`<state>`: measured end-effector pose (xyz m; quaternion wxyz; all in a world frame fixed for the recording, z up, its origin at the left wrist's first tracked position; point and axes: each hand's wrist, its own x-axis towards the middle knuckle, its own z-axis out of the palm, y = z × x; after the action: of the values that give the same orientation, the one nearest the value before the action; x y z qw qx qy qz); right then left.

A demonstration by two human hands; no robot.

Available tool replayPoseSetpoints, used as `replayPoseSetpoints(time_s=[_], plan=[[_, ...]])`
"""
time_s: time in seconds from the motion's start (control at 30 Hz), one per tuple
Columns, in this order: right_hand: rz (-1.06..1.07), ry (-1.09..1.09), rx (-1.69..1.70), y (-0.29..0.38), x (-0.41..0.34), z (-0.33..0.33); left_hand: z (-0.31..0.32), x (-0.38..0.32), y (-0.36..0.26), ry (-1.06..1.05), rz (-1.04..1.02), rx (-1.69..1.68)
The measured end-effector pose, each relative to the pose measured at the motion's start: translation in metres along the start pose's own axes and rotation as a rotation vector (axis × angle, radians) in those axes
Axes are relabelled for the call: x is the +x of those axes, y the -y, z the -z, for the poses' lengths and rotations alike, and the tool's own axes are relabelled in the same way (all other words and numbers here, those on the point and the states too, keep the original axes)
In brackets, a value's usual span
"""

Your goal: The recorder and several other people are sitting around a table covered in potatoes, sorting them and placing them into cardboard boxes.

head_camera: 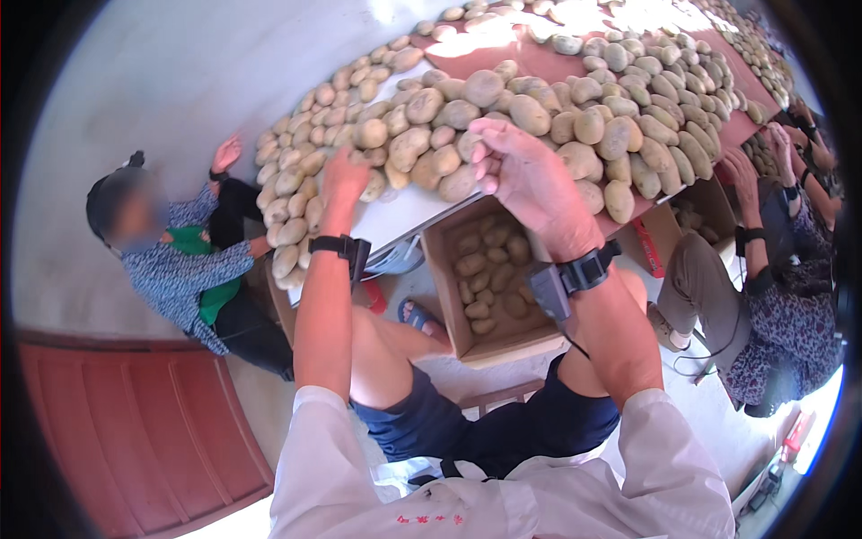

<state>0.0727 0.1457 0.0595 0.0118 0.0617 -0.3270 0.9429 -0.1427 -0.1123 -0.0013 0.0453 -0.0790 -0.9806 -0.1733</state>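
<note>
My left hand [345, 180] is at the near edge of a heap of potatoes [408, 149] on a white tabletop [394, 214]. Its back faces me and the fingertips are hidden against the potatoes, so a hold is not visible. My right hand [518, 168] hovers by the heap with its palm turned left and its fingers loosely curled and apart. Nothing shows in that palm; a potato [467, 145] lies just beyond its fingertips. Below the table edge, between my knees, a cardboard box [441, 296] holds several potatoes [495, 266].
At the left sits a person [182, 249] in a patterned top, one hand raised. Another person [784, 316] works at the right, beside a second cardboard box [707, 209]. A cable [700, 370] lies on the floor there. More potatoes [663, 101] cover reddish boards [498, 50] farther off.
</note>
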Motion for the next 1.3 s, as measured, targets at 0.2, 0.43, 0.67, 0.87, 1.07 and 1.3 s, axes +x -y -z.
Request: replayPoseSetpoints(time_s=[0.2, 0.43, 0.67, 0.87, 1.07, 1.3], plan=[[0.02, -0.057, 0.005, 0.003, -0.001, -0.004, -0.009, -0.006, 0.004, -0.117, 0.058, 0.01], [0.046, -0.029, -0.054, 0.002, 0.009, -0.001, 0.043, -0.052, 0.022, 0.012, -0.06, -0.345], [0.02, -0.031, -0.046, -0.007, 0.011, 0.006, 0.032, -0.169, -0.039, 0.7, -0.033, -0.63], [0.01, -0.064, -0.109, -0.011, 0.002, 0.006, 0.011, -0.157, 0.002, 0.302, -0.11, -0.235], [0.03, -0.05, -0.083, -0.01, 0.005, 0.01, 0.027, -0.066, 0.101, 0.15, -0.001, 0.201], [0.143, -0.068, -0.116, 0.013, 0.013, 0.019, 0.003, -0.032, 0.083, 0.185, -0.097, 0.364]])
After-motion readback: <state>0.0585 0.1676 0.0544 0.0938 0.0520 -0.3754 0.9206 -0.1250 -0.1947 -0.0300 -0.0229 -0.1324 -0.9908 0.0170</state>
